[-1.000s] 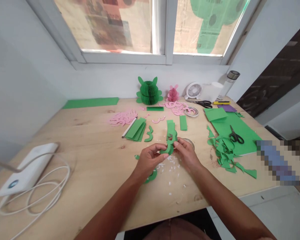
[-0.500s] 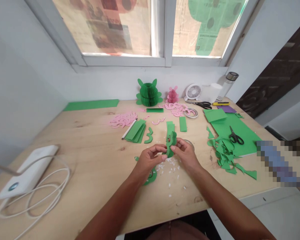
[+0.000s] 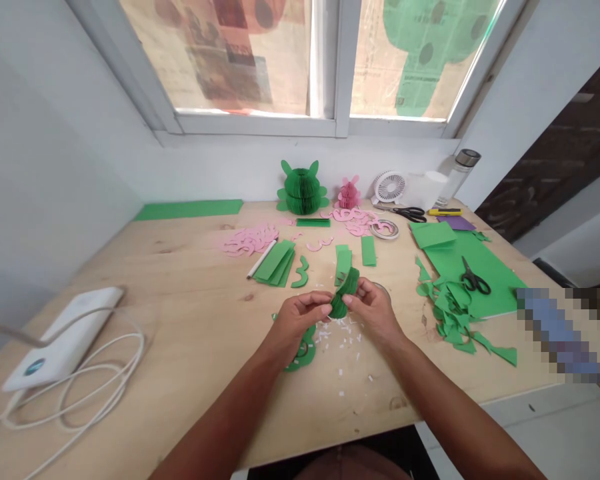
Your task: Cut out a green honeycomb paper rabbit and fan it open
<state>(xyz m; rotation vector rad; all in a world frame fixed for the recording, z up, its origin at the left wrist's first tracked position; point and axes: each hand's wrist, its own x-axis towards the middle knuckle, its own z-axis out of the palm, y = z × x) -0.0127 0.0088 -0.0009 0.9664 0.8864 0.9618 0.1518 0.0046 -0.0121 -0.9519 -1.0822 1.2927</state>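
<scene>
Lightly, the left hand [image 3: 295,327] and right hand [image 3: 375,310] pinch a curled bundle of green cut paper [image 3: 344,297] above the pale pine tabletop [image 3: 180,280]; it looks light, soft and fragile, best held gently at its thick middle.

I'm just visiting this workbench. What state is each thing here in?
left hand: pinching the green paper bundle
right hand: pinching the same bundle
green honeycomb paper figure: upright, fanned open
pink honeycomb paper figure: upright, fanned open
black-handled scissors: closed, lying on the green paper sheet
tape roll: lying flat
clear bottle: upright, capped
</scene>
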